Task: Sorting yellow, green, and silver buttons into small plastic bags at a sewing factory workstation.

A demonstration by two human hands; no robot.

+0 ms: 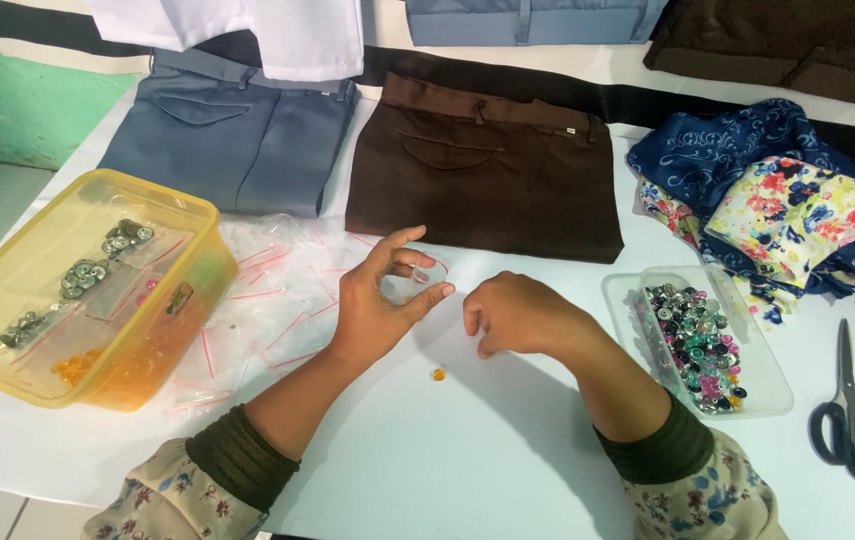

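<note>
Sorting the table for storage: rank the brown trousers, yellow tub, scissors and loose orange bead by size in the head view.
1. brown trousers
2. yellow tub, though nearer the camera
3. scissors
4. orange bead

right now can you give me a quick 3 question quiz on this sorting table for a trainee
1. True or false: the scissors lie inside the yellow tub.
2. What does the left hand pinch: A a small clear bag, B a spool, C a needle?
3. What lies on the table just below the right hand?

Key: 1 false, they lie on the table. 2 A. 3 a small orange bead.
</note>
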